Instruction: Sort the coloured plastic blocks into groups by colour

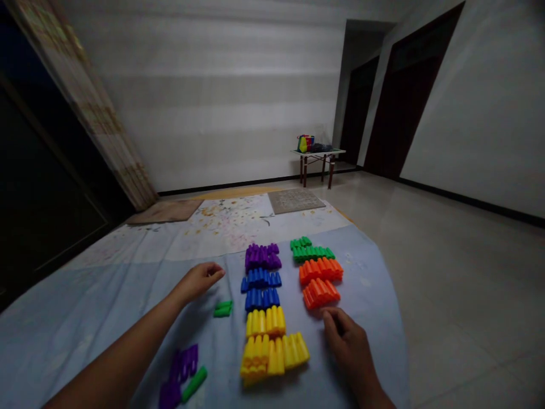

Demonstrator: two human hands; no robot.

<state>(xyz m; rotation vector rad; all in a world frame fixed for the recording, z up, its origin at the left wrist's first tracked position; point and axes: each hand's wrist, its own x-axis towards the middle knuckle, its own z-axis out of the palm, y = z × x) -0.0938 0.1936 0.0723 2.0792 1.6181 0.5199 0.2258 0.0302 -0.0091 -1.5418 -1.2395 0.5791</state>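
My left hand (203, 279) hovers over the cloth left of the purple pieces, its fingers curled together and nothing visible in them. Below it lie a few small green tube-like pieces (223, 309). My right hand (347, 336) is closed, with its fingertips at the near edge of the orange tube-like plastic pieces (321, 293); whether they touch is unclear. Green pieces (314, 253) lie beyond the orange ones. A column of grouped pieces runs between my hands: purple (261, 257), blue (262, 299) and yellow (266, 321).
Near my left forearm lie loose purple pieces (184, 364) and one green piece (195, 384). A pale blue cloth (361, 272) covers the rounded surface. Farther off are a brown mat (168, 211), a grey mat (296, 201) and a small table (319, 152) holding a colourful bag (305, 144).
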